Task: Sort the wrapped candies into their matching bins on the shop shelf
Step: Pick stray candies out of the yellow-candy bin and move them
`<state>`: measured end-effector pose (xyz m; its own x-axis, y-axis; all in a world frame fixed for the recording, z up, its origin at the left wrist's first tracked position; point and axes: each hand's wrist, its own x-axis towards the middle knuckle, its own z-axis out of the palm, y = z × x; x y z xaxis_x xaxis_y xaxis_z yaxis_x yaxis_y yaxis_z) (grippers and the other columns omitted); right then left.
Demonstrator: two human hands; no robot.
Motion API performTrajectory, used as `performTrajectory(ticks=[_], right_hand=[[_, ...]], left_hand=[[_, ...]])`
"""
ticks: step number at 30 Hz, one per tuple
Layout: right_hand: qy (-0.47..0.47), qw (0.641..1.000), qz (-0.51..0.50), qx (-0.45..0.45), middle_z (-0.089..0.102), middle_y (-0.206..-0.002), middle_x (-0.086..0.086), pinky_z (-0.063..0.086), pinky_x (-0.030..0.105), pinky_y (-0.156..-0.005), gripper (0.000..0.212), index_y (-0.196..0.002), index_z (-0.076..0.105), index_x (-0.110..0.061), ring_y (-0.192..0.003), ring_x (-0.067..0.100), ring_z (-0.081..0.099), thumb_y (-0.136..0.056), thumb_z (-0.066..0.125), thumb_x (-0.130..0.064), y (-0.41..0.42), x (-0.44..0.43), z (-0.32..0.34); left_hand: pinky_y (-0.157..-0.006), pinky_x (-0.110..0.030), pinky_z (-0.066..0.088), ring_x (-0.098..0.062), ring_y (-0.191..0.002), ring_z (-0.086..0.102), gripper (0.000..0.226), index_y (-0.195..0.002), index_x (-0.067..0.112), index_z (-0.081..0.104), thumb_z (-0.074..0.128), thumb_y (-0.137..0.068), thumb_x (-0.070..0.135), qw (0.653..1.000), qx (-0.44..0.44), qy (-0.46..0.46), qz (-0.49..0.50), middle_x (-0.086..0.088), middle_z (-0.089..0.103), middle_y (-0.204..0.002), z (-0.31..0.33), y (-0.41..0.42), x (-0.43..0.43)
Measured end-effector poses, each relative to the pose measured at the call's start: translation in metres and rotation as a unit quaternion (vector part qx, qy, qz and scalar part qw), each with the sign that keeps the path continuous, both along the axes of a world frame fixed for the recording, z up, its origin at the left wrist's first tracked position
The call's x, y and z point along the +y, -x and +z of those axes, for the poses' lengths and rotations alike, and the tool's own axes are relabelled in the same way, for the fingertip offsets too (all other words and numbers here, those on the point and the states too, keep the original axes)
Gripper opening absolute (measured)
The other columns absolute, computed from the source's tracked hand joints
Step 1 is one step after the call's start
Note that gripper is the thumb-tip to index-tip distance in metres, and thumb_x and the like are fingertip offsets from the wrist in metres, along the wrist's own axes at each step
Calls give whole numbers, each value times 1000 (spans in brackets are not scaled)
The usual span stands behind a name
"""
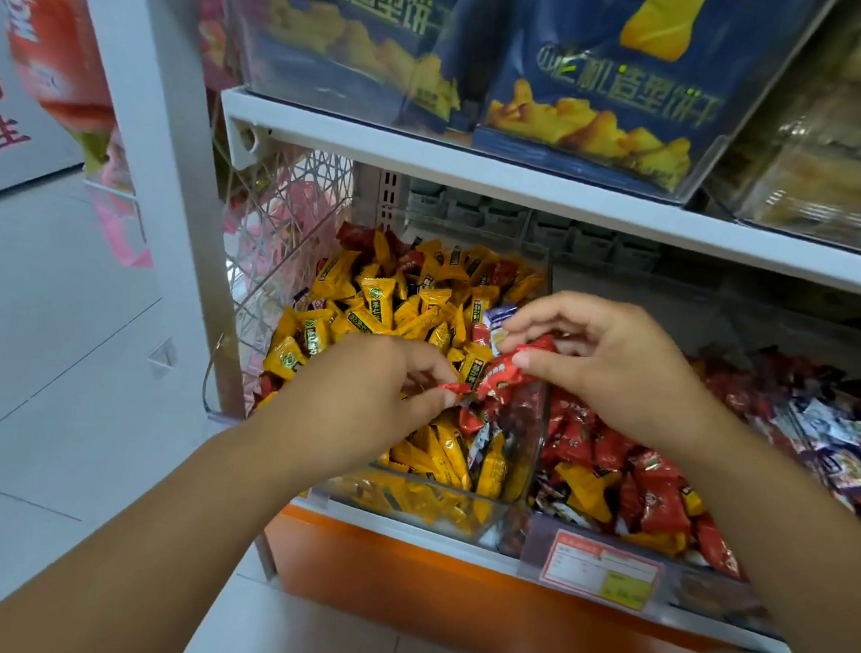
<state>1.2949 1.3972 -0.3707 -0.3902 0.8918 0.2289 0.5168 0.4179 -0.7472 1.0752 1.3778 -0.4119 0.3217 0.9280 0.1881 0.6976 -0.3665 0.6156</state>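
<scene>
A small red foil-wrapped candy (452, 389) is pinched in the left hand (361, 393) above the left clear plastic bin of yellow candies (394, 498), while the right hand (605, 371) clutches several more red wrapped candies (510, 371). Strays are being picked out, I judge, and next need carrying right into the clear red-candy bin (696, 589). Two hands and three candy bins show; the loose candies are too many to count.

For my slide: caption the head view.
Left hand and right hand pinch red candies over the yellow-candy bin.

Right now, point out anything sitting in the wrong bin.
In the mostly yellow left bin, red candies lie at the back; yellow candies sit among the reds in the middle bin. Both look misplaced.
</scene>
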Motion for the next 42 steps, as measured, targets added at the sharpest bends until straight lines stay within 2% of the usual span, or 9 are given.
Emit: performTrajectory(ticks=[3,9,14,18,21,25,33,39,42], right_hand=[[-36,995,-34,85,72,-96,-7,53,21,-82,31,-101,67,-26,-95,6,67,-83,70,-1,-10,-9,-3],[-42,986,-107,123,72,-97,-6,54,28,-80,38,-106,64,-30,-88,9,67,-83,69,1,-48,-18,-5],[-43,982,-145,113,72,-98,-10,52,27,-82,41,-105,63,-34,-90,7,66,-85,68,1,-76,-22,-7],[-39,981,-153,115,71,-99,-8,53,26,-84,42,-108,63,-32,-97,8,66,-84,68,3,-91,-25,-6],[-32,985,-129,111,72,-98,-6,53,23,-84,41,-110,64,-26,-98,7,66,-83,68,5,-93,-28,-4],[-25,994,-77,79,73,-96,-7,51,22,-85,39,-108,65,-23,-98,6,66,-83,67,7,-85,-33,-7],[-62,987,-147,-2,69,-99,-23,51,21,-87,40,-103,65,-40,-95,0,65,-86,69,-4,-90,-24,-8],[-87,971,-164,-149,51,-108,-35,28,-5,-85,29,-109,62,-49,-105,-15,45,-88,66,-29,-82,-18,2],[-94,982,-31,-160,60,-101,-29,39,10,-92,18,-98,69,-45,-100,-8,54,-85,66,-33,-39,-14,13]], left_hand=[[-72,-31,52,3,-80,59,7,-94,38,67,61,-91,40,1000,-8,1,-10,29,59,-76,6,-18,0],[-60,-6,37,12,-80,51,1,-91,43,62,62,-89,42,998,-28,-46,-14,27,56,-79,18,-63,-1],[-65,-19,36,-1,-76,48,15,-98,36,69,67,-84,42,993,-57,-103,-15,25,46,-74,21,-93,2],[-76,-19,36,-3,-95,41,45,-113,41,62,61,-74,63,992,-11,-122,-25,30,44,-85,22,-114,8],[-91,-32,44,-9,-111,48,44,-130,33,54,53,-90,52,995,-70,-76,-6,27,56,-102,21,-121,20],[-96,-23,42,-4,-114,54,41,-140,30,47,50,-99,31,988,-151,-1,-39,14,64,-113,19,-131,31],[-74,-12,50,1,-88,64,14,-104,29,63,64,-92,23,952,-301,9,48,12,69,-96,23,-98,34],[-59,-23,55,-10,-73,70,24,-105,44,55,58,-96,22,976,-207,32,53,17,60,-111,15,-36,24],[-66,-38,59,-15,-78,69,30,-109,44,55,62,-93,21,980,-191,43,44,9,64,-99,12,-13,18]])
